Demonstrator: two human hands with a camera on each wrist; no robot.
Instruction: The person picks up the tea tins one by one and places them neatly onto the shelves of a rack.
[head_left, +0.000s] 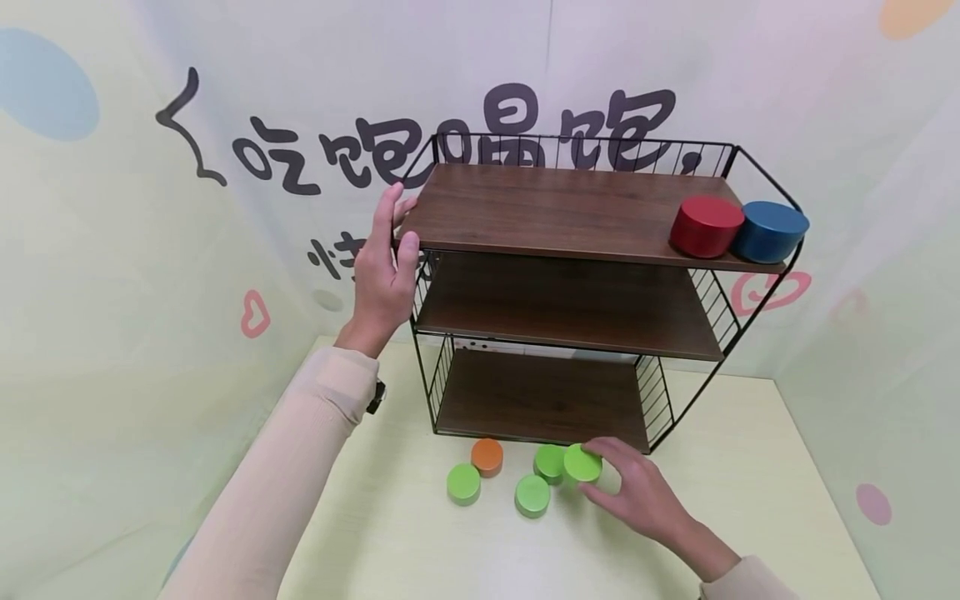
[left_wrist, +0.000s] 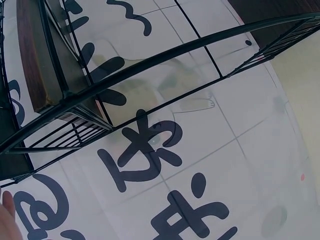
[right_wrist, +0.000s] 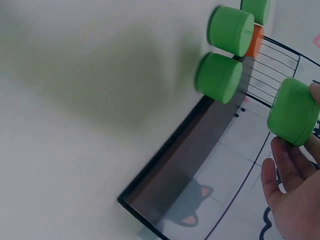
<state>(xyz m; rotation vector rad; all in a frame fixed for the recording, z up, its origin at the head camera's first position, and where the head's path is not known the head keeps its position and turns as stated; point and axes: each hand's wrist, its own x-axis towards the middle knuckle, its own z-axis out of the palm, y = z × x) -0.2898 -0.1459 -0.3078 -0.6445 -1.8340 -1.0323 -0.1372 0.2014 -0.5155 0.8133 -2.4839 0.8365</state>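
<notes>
Fingers of the left hand (head_left: 384, 279) lie fairly straight against the left end of the three-tier wire rack (head_left: 555, 304), by its top shelf, touching rather than clenching it. On the table (head_left: 757, 500), in front of the rack's bottom shelf, the leftmost green canister (head_left: 463, 485) stands upright, with the orange canister (head_left: 487, 457) just beside it and nearer the rack. Further right along the rack's front come the front green canister (head_left: 532, 496) and the rear green canister (head_left: 550, 463), the latter closer to the rack. Next, before the right part of the rack's bottom shelf, is the held green canister (head_left: 582, 463), pinched between the thumb and fingers of the right hand (head_left: 645, 500); it appears raised off the table. This smooth, squat drum looks stiff and probably light enough for a one-handed pinch, though its contents cannot be told. The glossy surface may slip under dry fingertips, so the side wall, taken at opposite points across its width, seems the best hold. A fine seam runs round near one end, perhaps a lid; gripping the deeper part of the wall should avoid twisting it loose. It does not look fragile. Farthest right, at the right end of the rack's top shelf, the red canister (head_left: 707, 227) and blue canister (head_left: 771, 232) stand side by side.
</notes>
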